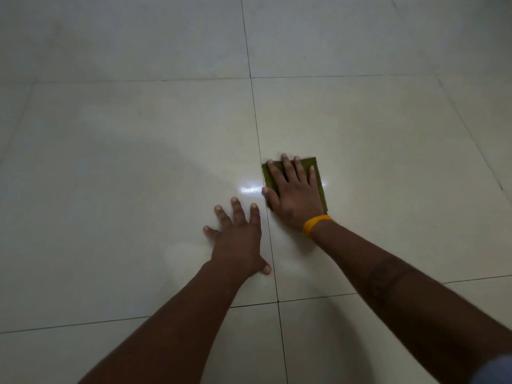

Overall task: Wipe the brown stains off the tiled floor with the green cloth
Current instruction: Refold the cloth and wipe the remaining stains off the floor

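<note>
Cloth: the green cloth (315, 173) lies folded flat on the tiled floor (138, 162), right of centre in the frame, its left edge just beside a dark grout line (256, 128).
Long axis: the cloth runs roughly up and down the picture, in line with the forearm above it.
Right hand: the right hand (293, 192) lies palm down on top of the cloth, fingers (285, 167) straight and spread, pressing rather than gripping; the fingertips reach the cloth's upper edge.
Wrist: a yellow band (314, 224) circles the right wrist.
Left hand: the left hand (238, 239) is planted on bare tile just below and left of the cloth, fingers splayed, holding nothing, apparently as a brace.
Nearer hand: the right is already on the cloth; the left sits across the grout line.
Stains: no brown marks can be made out; a bright glare (250, 189) sits left of the cloth.
Next move: probably a sliding stroke under flat pressure.
</note>
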